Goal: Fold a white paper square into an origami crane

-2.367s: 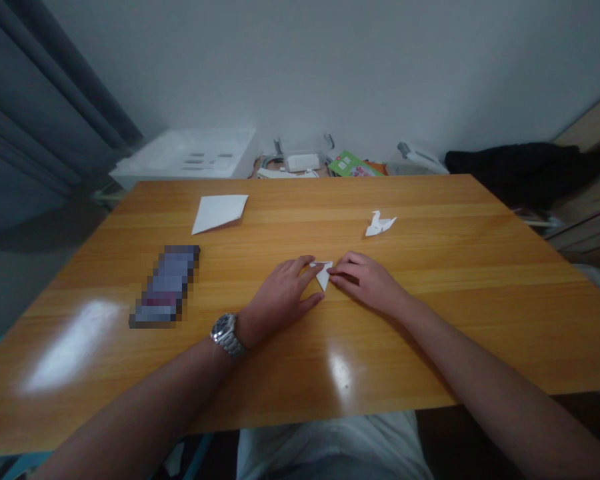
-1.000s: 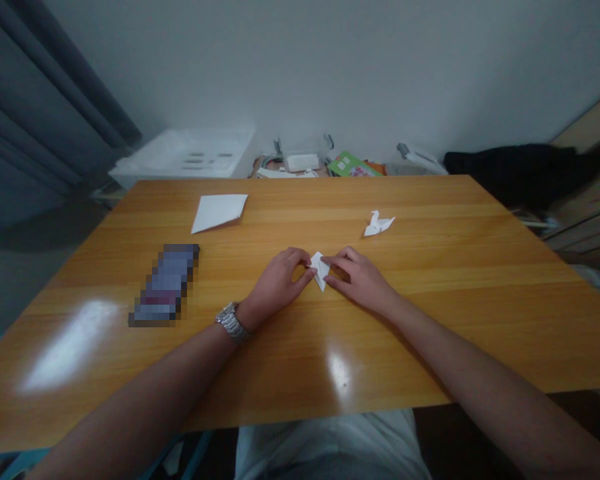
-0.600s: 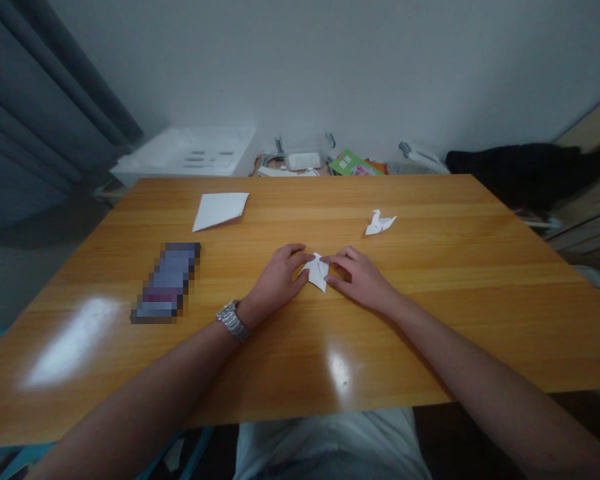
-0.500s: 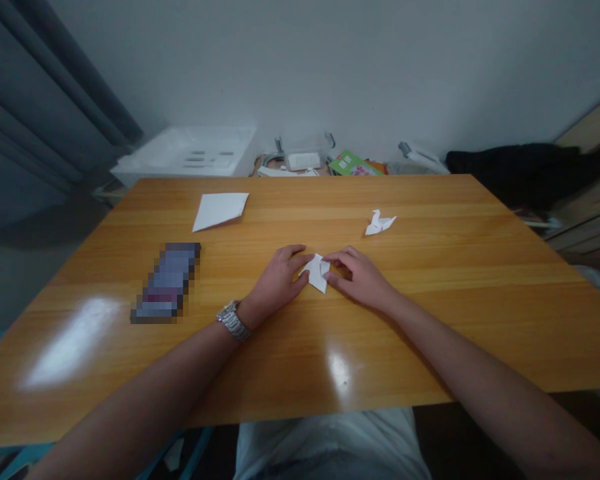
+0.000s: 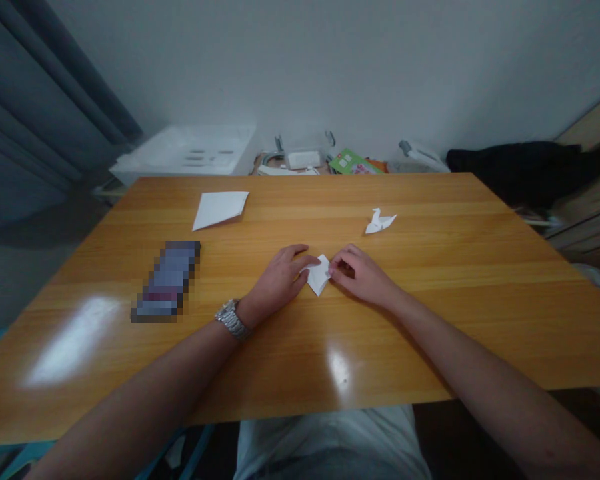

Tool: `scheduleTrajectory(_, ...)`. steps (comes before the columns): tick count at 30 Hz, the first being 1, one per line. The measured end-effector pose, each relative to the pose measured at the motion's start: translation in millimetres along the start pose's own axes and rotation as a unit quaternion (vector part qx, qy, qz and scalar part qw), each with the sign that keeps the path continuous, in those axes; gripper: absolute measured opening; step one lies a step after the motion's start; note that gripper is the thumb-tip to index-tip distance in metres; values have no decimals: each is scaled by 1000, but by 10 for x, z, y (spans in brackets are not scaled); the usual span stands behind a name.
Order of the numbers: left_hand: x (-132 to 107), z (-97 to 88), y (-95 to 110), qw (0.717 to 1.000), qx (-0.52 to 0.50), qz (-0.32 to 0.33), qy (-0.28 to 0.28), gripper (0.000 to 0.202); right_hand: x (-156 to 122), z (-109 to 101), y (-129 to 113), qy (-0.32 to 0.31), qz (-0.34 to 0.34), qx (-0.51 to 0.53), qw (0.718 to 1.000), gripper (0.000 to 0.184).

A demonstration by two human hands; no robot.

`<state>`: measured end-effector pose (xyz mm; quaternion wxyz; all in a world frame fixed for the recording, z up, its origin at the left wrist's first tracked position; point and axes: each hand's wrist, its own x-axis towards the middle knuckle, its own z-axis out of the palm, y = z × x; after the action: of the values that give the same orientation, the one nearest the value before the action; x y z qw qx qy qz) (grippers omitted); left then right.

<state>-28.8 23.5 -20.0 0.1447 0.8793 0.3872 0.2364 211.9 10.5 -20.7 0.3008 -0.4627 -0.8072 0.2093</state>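
Observation:
A small folded piece of white paper (image 5: 319, 279) lies on the table in front of me, with one corner pointing towards me. My left hand (image 5: 284, 272), a metal watch on its wrist, holds the paper at its left side, index finger across the top and thumb below. At the right corner, my right hand (image 5: 356, 270) pinches the paper's edge between thumb and index finger. Farther back on the right stands a white folded paper bird (image 5: 380, 222), touched by neither hand.
A flat white paper sheet (image 5: 221, 208) lies at the back left of the wooden table (image 5: 430, 320). Nearer on the left is a phone (image 5: 167, 280), blurred by pixels. Beyond the far edge are a white tray (image 5: 200, 150) and a green booklet (image 5: 354, 162).
The paper's outline has turned from uneven to a neater diamond shape. My right fingers have shifted to its right corner and closed into a pinch. My left hand has barely moved.

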Motion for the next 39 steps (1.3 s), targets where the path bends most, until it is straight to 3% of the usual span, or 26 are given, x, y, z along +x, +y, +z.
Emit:
scheduleTrajectory(8, -10, 14, 7, 1000, 7, -3, 1, 36, -41, -45, -4, -20, -18, -11, 1000, 17)
scheduleTrajectory(13, -9, 21, 9, 1000, 9, -2, 5, 36, -41, -41, -13, -20, -67, -22, 997, 27)
scheduleTrajectory(20, -25, 26, -1, 1000, 13, 8, 10, 33, -48, -14, -39, -52, -131, 32, 990, 21)
scheduleTrajectory(29, -30, 38, -22, 1000, 9, 11, 11, 33, -69, -22, -16, -76, -128, 56, 987, 17)
scheduleTrajectory(39, -42, -50, 22, 999, 23, 37, -20, 43, -81, -3, -106, -70, -62, 89, 992, 13)
